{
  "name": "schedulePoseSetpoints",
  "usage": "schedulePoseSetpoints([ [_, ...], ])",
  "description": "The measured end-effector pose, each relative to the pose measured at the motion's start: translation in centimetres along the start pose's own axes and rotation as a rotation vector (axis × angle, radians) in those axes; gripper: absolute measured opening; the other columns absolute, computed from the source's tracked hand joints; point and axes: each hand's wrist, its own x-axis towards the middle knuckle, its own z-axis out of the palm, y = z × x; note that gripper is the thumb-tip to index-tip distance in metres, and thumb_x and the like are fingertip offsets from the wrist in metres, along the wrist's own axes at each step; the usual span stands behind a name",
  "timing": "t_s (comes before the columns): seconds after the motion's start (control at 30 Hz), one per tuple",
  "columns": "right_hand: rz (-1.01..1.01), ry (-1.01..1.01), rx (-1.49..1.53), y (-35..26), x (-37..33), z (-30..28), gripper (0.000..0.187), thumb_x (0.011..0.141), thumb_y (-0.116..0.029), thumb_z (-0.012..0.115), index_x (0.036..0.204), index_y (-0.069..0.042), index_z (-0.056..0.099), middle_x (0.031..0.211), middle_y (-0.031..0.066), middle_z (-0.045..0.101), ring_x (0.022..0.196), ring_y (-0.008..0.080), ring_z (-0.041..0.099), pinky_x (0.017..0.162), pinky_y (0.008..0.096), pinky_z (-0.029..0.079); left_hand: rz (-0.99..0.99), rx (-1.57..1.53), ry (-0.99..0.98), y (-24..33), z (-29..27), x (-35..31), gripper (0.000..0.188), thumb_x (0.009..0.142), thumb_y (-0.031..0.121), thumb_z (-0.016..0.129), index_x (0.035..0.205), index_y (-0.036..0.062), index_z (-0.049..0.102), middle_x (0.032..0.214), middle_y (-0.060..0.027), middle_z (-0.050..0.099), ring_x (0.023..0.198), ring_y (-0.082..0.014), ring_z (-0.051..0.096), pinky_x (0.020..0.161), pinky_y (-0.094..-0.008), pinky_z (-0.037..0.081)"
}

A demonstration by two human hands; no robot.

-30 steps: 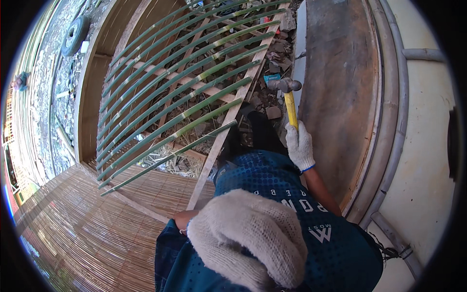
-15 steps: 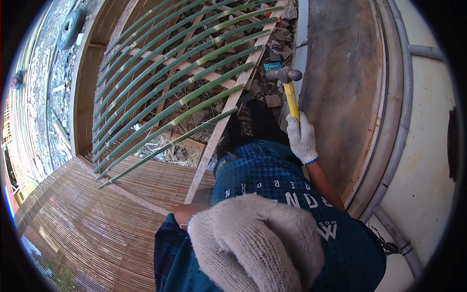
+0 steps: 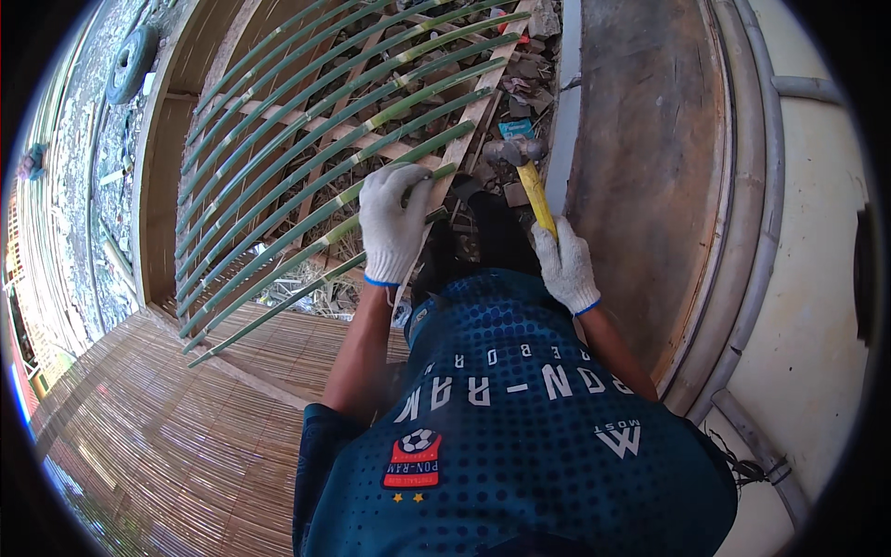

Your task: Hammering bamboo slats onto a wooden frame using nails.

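Note:
My right hand (image 3: 564, 265), in a white knit glove, is wrapped round the yellow handle of a hammer (image 3: 535, 193). The grey steel head points up and away from me, held off to the right of the wooden beam (image 3: 475, 110). My left hand (image 3: 392, 218), gloved the same way, is over the near ends of the green bamboo strips (image 3: 320, 246), by that beam. Its thumb and forefinger are bent together as in a pinch; whatever is between the fingertips, if anything, is too small to make out. The strips lie side by side across the wooden frame.
Woven bamboo matting (image 3: 176, 436) spreads at the lower left. Broken bricks and rubble (image 3: 520, 93) lie beneath the strips. To the right stand a brown wooden panel (image 3: 650, 186) and bamboo poles (image 3: 756, 186) along a pale wall. An old tyre (image 3: 133, 63) is at the far left.
My left hand has moved from close to my chest out to the near ends of the bamboo strips. The hammer in my right hand has shifted slightly left and down.

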Motion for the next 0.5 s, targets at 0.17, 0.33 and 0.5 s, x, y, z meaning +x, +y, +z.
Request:
schedulePoseSetpoints([
  [0.17,-0.059,-0.016,-0.015,-0.4,0.3,0.6,0.025,0.107,-0.027,0.06,0.113,-0.003,0.062,0.074,0.0203,0.065,0.069,0.0408,0.069,0.063,0.0482,0.051,0.17,0.218,0.017,-1.4,2.5,0.1,0.01,0.088,0.016,0.078,0.098,0.0119,0.079,0.099,-0.0058,0.077,0.101,-0.0284,0.068,0.115,-0.0509,0.037],
  [0.33,-0.076,-0.054,-0.061,-2.0,0.1,0.5,0.023,0.106,-0.026,0.061,0.113,-0.004,0.062,0.072,0.0197,0.065,0.068,0.041,0.069,0.062,0.048,0.052,0.138,0.226,0.07,-1.1,3.1,0.1,0.009,0.087,0.019,0.08,0.095,0.0149,0.081,0.094,-0.0036,0.077,0.1,-0.025,0.069,0.121,-0.0526,0.03],
  [0.5,-0.21,-0.038,-0.078,-3.4,-0.1,0.5,0.023,0.106,-0.027,0.062,0.113,-0.005,0.062,0.073,0.0205,0.067,0.069,0.0416,0.071,0.06,0.0504,0.053,0.142,0.231,0.081,-0.9,3.1,0.2,0.011,0.086,0.02,0.081,0.096,0.0153,0.081,0.094,-0.0021,0.077,0.1,-0.0234,0.069,0.126,-0.0548,0.023],
])
